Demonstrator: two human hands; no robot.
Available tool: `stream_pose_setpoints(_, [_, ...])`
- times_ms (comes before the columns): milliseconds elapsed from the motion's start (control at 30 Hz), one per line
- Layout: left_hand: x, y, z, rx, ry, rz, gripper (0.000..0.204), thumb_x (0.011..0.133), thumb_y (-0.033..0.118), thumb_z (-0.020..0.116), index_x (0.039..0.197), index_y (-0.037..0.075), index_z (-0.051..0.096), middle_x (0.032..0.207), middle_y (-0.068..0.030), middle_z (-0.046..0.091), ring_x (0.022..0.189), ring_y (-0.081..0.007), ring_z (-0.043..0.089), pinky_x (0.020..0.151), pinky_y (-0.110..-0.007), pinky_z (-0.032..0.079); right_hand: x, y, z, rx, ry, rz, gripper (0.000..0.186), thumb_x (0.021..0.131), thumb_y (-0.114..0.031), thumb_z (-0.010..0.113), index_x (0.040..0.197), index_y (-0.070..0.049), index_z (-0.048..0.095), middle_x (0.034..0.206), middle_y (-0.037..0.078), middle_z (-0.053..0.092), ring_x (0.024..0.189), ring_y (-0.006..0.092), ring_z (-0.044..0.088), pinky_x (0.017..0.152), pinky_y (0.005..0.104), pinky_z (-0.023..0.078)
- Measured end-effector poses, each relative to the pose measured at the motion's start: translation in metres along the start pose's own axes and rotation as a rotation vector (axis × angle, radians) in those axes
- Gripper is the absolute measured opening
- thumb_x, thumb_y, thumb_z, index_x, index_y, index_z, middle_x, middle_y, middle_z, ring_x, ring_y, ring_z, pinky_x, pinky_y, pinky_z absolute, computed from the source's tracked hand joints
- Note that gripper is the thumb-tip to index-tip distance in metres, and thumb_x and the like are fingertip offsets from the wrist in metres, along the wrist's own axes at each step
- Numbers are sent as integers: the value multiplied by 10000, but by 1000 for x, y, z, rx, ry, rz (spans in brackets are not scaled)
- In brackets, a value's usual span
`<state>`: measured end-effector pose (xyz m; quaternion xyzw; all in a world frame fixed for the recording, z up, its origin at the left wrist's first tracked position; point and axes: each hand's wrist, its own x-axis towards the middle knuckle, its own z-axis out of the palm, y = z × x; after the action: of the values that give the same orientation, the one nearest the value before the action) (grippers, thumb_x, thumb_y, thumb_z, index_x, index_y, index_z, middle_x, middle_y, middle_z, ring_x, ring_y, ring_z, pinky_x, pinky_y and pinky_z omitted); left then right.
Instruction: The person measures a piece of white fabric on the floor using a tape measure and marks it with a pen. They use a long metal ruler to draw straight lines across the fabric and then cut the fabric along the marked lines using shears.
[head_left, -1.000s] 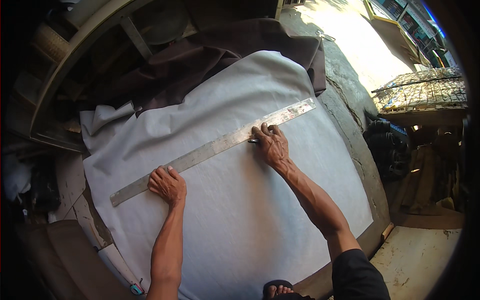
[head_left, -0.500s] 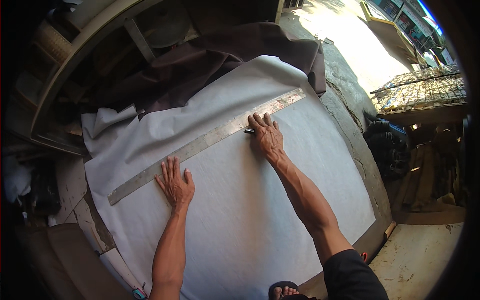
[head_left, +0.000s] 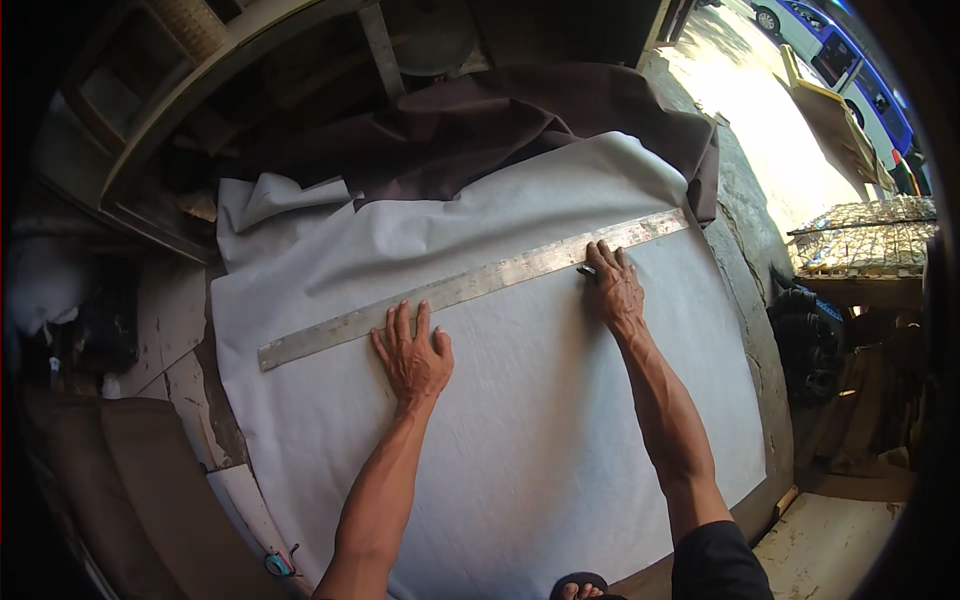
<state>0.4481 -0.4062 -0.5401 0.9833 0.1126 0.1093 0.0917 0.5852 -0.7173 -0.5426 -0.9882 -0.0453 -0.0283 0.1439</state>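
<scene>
From the head view, the only one I have, the long metal ruler lies slantwise across the pale sheet, its right end farther from me than its left. My left hand is open, fingers spread and grasping nothing, with the fingertips resting on the ruler's near edge. My right hand also has its fingertips on the ruler, fingers partly extended, and seems to have a dark pen-like thing tucked under them; the thumb is hidden, so I cannot tell the exact hold. To do this well, I judge the pressure should be even under both hands and straight down, since a sideways push could swing the ruler. The fingertips ought to sit back from the near edge, and the folds just beyond the ruler need watching, as slack there could drag the sheet. The sheet looks soft and mostly smooth nearer me, rumpled toward its far side, where dark brown material lies heaped. Cracked concrete runs along the right, a mesh-topped stand sits beyond it, and sunlight glares farther out.
</scene>
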Motion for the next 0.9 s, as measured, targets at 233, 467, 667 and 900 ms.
stream_pose_setpoints(233, [-1, -8, 2, 5, 126, 54, 490, 887, 288, 587, 1338, 99, 607, 1353, -147, 560, 1280, -328, 468, 1108, -540, 295, 5, -11, -8, -12, -48, 3, 477, 934, -222, 559, 1409, -173, 554, 1488, 94, 499, 1377, 425, 430, 1114, 467, 408])
stream_pose_setpoints(467, [-5, -2, -1, -38, 81, 60, 461, 868, 273, 605, 1283, 73, 635, 1283, -154, 574, 1203, -327, 489, 1065, -526, 332, 8, 3, -8, 8, -56, -50, 474, 936, -193, 541, 1410, -183, 550, 1480, 98, 506, 1353, 449, 449, 1100, 479, 423])
stream_pose_setpoints(667, [-6, -10, 2, -10, 75, 48, 501, 882, 274, 596, 1343, 76, 596, 1343, -177, 514, 1284, -350, 437, 1092, -558, 321, 5, -1, 4, -27, -9, -57, 484, 935, -173, 537, 1419, -184, 538, 1486, 105, 499, 1346, 464, 451, 1096, 481, 424])
stream_pose_setpoints(900, [-1, 3, 6, -14, 53, 66, 512, 906, 290, 580, 1388, 117, 569, 1359, -182, 486, 1302, -352, 418, 1136, -600, 271, 4, 6, 0, -9, -19, -16, 482, 945, -214, 537, 1423, -160, 532, 1484, 113, 499, 1345, 468, 449, 1100, 488, 417])
